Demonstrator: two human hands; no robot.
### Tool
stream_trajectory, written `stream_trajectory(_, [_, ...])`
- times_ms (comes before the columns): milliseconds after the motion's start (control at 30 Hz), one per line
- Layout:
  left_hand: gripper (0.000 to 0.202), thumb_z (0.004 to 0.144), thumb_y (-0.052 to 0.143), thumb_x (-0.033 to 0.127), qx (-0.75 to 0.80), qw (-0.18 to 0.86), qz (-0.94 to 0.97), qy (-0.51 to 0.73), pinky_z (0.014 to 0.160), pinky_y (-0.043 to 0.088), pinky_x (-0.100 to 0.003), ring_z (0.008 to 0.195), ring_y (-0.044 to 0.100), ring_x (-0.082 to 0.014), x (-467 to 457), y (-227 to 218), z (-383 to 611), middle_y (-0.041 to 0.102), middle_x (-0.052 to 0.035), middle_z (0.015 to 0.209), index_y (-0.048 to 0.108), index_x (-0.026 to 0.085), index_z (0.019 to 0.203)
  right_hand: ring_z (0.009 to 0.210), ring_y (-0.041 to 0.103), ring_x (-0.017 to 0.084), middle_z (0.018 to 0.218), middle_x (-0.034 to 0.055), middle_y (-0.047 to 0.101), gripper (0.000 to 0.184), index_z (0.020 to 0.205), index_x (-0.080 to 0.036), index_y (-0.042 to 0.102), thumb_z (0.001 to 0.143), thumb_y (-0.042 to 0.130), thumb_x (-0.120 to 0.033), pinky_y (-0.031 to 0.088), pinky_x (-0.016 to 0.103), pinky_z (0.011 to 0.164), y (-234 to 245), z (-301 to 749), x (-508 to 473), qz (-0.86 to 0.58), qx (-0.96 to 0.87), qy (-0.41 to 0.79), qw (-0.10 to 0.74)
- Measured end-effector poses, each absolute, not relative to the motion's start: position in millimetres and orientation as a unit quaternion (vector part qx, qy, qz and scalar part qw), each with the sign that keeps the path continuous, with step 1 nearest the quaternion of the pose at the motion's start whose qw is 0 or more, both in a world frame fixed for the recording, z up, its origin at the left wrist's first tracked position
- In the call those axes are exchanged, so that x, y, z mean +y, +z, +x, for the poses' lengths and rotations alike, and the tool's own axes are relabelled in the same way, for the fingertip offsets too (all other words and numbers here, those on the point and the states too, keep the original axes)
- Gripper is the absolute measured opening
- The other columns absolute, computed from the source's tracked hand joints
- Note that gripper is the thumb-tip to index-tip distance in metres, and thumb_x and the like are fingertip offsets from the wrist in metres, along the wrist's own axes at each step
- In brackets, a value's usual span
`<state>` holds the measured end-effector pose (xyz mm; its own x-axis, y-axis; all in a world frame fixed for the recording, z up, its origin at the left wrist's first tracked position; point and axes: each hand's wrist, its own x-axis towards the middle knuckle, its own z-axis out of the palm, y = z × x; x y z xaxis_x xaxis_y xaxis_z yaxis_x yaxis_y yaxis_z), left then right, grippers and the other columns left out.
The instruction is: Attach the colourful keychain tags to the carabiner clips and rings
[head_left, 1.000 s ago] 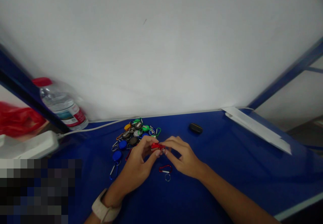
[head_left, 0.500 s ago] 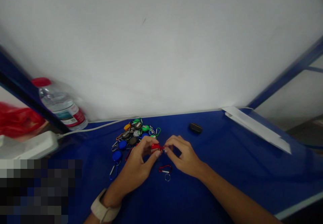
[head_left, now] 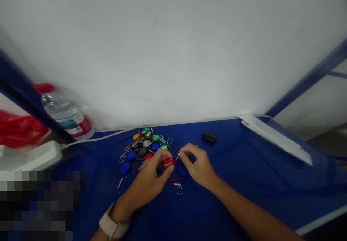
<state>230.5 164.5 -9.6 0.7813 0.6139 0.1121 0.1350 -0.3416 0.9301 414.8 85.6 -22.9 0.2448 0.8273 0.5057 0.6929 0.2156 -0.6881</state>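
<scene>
My left hand (head_left: 146, 178) has its fingers (head_left: 162, 154) narrowed around the red reel (head_left: 169, 163), index above and thumb below, while my right hand (head_left: 201, 167) pinches a small metal end piece (head_left: 178, 156) just right of the reel (its exact shape is too small for me to make out). Nearer me than the reel, a red carabiner (head_left: 177, 181) with a key ring (head_left: 180, 190) lies on the blue counter (head_left: 244, 186). Left of the reel and reaching beyond it spreads a heap of coloured reels (head_left: 142, 151); a black case (head_left: 209, 137) sits beyond it to the right. Well left of the reel, a bottle with a red cap (head_left: 69, 116) stands against the white wall (head_left: 173, 53); well right lies a long white piece (head_left: 279, 139). My forearms slant in from either side toward the reel, knuckles up, a pale band (head_left: 114, 223) around my left wrist.
</scene>
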Motion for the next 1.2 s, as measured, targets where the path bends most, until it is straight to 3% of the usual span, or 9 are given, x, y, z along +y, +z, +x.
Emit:
stream_trajectory(600, [0.01,0.099,0.054,0.029,0.224,0.516,0.798,0.215,0.08,0.05,-0.029,0.089,0.066,-0.0181,163.7,-11.0,232.4,0.067,-0.0021,0.099,0.057,0.023,0.107,0.061,0.053,0.013,0.066,0.0005,0.062,0.031,0.079,-0.016,0.071,0.09,0.066,-0.045,0.041,0.024,0.058,-31.3,408.3,87.7,-0.589,-0.495,0.35,0.535])
stream_trajectory(967, [0.007,0.099,0.054,0.026,0.239,0.467,0.818,0.235,0.073,0.047,-0.027,0.08,0.063,-0.0151,164.2,-8.1,230.5,0.066,0.0009,0.091,0.057,0.023,0.104,0.071,0.063,0.016,0.079,0.0046,0.073,0.038,0.08,-0.016,0.071,0.093,0.064,-0.051,0.046,0.028,0.068,-24.7,412.3,88.2,-0.554,-0.525,0.385,0.518])
stream_trajectory(1200, [0.016,0.101,0.053,0.026,0.233,0.44,0.837,0.228,0.077,0.045,-0.026,0.082,0.063,-0.0137,165.4,-4.9,230.9,0.069,0.002,0.095,0.063,0.024,0.112,0.073,0.06,0.016,0.078,0.0034,0.07,0.032,0.08,-0.015,0.069,0.096,0.059,-0.04,0.043,0.028,0.069,-25.2,412.8,86.8,-0.601,-0.561,0.33,0.464])
